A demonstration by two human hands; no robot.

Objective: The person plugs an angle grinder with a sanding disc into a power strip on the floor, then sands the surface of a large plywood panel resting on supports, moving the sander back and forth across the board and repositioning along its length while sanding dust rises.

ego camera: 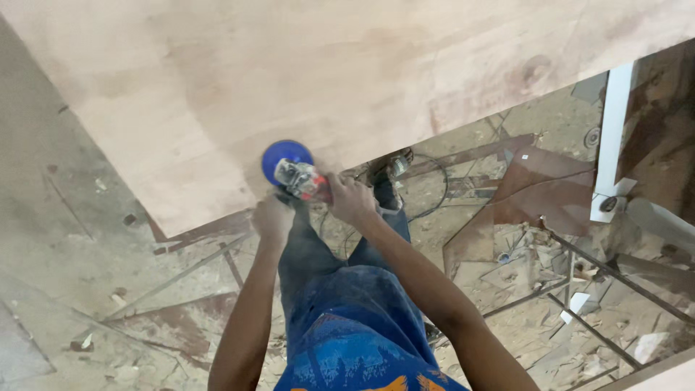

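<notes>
Two hands gripped one sander [302, 179] at the near edge of a pale, smooth plywood sheet [304, 65]. The right hand [350, 198] had its fingers curled tight round the red-and-grey body; the left hand [271, 217] closed on its side. The round blue pad [284, 154] lay flat on the wood. Offcuts [521, 195], a black cable [438, 195] and dust littered the floor [58, 239] beside.

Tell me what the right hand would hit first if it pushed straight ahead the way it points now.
The right hand is closed on the power sander, pointing toward the large plywood sheet. Beyond the tool already in its grip, it would probably meet that sheet first, though depth is unclear from above.
</notes>
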